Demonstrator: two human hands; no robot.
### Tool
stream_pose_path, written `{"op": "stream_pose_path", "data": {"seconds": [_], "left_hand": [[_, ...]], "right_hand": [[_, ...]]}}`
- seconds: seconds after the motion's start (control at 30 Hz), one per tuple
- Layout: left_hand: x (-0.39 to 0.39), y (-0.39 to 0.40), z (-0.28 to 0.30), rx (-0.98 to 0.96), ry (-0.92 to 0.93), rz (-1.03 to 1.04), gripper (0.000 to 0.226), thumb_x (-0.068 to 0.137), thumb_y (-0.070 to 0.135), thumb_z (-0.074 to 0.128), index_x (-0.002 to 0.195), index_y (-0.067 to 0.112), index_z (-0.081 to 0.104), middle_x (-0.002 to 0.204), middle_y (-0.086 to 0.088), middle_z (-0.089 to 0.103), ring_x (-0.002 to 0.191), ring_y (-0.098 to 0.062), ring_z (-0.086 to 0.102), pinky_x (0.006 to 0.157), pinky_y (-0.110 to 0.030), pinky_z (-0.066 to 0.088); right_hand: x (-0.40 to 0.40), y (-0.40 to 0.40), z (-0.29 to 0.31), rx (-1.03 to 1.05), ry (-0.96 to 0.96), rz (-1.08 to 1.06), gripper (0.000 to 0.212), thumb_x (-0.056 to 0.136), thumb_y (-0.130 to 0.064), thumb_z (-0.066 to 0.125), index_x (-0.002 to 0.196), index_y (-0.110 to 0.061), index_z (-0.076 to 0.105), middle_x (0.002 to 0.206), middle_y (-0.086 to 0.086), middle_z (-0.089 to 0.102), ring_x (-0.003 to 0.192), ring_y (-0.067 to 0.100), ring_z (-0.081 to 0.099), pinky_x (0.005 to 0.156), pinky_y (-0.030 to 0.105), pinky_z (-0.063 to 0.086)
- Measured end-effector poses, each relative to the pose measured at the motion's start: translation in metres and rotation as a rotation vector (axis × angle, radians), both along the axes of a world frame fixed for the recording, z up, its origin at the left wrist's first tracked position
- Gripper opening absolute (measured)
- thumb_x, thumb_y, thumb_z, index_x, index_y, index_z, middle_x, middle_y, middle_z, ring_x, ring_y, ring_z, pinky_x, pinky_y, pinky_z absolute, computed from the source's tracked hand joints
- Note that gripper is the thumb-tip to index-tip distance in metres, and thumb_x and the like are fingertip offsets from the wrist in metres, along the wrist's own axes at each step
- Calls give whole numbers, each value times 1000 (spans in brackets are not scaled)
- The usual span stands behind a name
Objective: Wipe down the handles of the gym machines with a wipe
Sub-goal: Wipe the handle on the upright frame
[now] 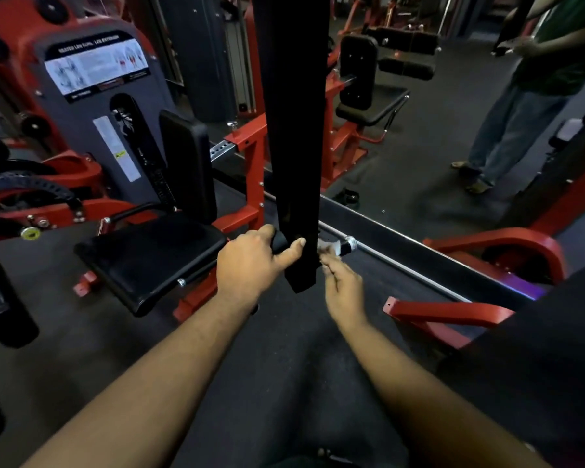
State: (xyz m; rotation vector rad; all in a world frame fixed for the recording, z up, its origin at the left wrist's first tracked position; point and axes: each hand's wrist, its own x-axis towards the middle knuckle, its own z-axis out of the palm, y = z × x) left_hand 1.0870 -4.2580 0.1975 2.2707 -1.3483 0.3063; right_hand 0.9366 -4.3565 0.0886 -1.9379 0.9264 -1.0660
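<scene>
A black rubber handle (280, 240) of a bar crosses behind a hanging black upright (293, 130) at the centre of the view. My left hand (250, 261) grips the left end of that handle, thumb lying against the upright. To the right of the upright my right hand (341, 285) pinches a small white wipe (328, 246) against the handle's right part, close to a chrome collar (351, 243). The upright hides the middle of the handle.
A black padded seat (149, 255) and backrest (186, 163) of a red leg machine stand at left. A chrome rail (419, 275) and red frame parts (453, 315) lie at right. A person in jeans (514, 130) stands at far right on the dark floor.
</scene>
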Motion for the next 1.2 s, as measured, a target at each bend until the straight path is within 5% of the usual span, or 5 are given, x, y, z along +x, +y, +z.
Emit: {"op": "stream_pose_path", "data": {"seconds": [0.4,0.53,0.67,0.9,1.2], "left_hand": [[4,-4,3,2,-1,-47,63,89,80,47,64,27,24,54,9,37,49,-16,42,45,-30,27],[6,-6,0,-3,-12,-40,62,89,81,46,66,26,30,56,8,42,50,-19,49,45,-33,41],[7,-6,-2,-13,-20,-43,61,89,82,43,68,25,35,56,7,43,50,-20,50,45,-32,41],[9,-8,-3,10,-54,-33,64,89,82,41,72,21,45,59,6,47,54,-22,53,47,-32,35],[9,-8,-2,13,-53,-32,63,89,83,40,72,22,41,57,8,42,52,-18,45,46,-30,25]], "right_hand": [[14,-52,5,-181,306,-5,41,96,4,49,123,-18,70,136,9,64,136,29,49,117,40,38],[10,-16,-9,-161,60,16,36,92,11,54,120,-5,71,133,10,66,132,14,54,111,38,47],[-15,7,-28,90,-87,63,37,100,0,56,130,-18,68,130,-4,68,121,3,62,102,19,48],[15,-41,-4,1088,-1068,-472,37,104,3,44,134,-12,60,130,14,66,105,21,66,71,24,60],[39,13,10,1062,-684,-204,23,99,0,50,104,-4,72,101,14,77,90,26,72,75,19,50]]}}
